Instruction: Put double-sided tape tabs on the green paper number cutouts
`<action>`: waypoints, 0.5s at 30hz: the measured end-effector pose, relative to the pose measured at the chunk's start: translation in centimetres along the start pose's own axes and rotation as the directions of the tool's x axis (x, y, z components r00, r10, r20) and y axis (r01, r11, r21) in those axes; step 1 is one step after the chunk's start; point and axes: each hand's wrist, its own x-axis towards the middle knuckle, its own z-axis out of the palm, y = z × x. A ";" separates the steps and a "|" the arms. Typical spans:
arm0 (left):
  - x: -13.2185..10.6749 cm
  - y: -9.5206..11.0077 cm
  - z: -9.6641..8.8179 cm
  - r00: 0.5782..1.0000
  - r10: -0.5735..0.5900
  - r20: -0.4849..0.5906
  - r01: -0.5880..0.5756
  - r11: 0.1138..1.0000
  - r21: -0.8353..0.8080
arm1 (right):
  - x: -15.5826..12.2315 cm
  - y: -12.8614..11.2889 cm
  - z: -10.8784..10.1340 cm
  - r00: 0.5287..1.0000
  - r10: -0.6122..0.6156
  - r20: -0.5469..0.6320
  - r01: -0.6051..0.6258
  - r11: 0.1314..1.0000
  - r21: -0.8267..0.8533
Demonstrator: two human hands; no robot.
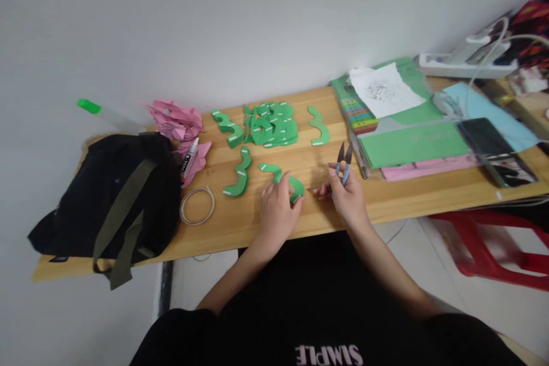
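Near the table's front edge, my left hand point(278, 206) is closed on a wavy green paper cutout point(295, 189) with white strips on it; its fingertips are partly hidden. My right hand point(349, 194) grips a pair of blue-handled thread snips point(343, 167), whose dark blades point away from me and stand apart. Left of my left hand lies another wavy green stack point(242, 174). Behind are a heap of green cutouts point(277, 124), a further wavy stack point(228, 128) and a single cutout point(318, 126) off to the right.
On the left stand a black bag point(124, 194), crumpled pink paper point(175, 120), a glue tube point(189, 160) and a tape roll point(197, 206). On the right lie green sheets point(412, 146), a white paper point(386, 90), a phone point(495, 148) and a power strip point(467, 66).
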 end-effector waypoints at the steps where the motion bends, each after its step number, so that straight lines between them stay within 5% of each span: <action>1: 0.0 -0.1 0.0 1.000 0.004 -0.010 -0.004 1.000 -0.017 | 0.0 0.0 0.0 1.000 0.003 -0.002 -0.003 1.000 -0.002; 15: -0.4 -1.4 0.6 0.994 -0.113 -0.009 0.102 0.928 -0.358 | -0.2 0.0 0.5 0.999 0.011 0.030 -0.010 1.000 -0.024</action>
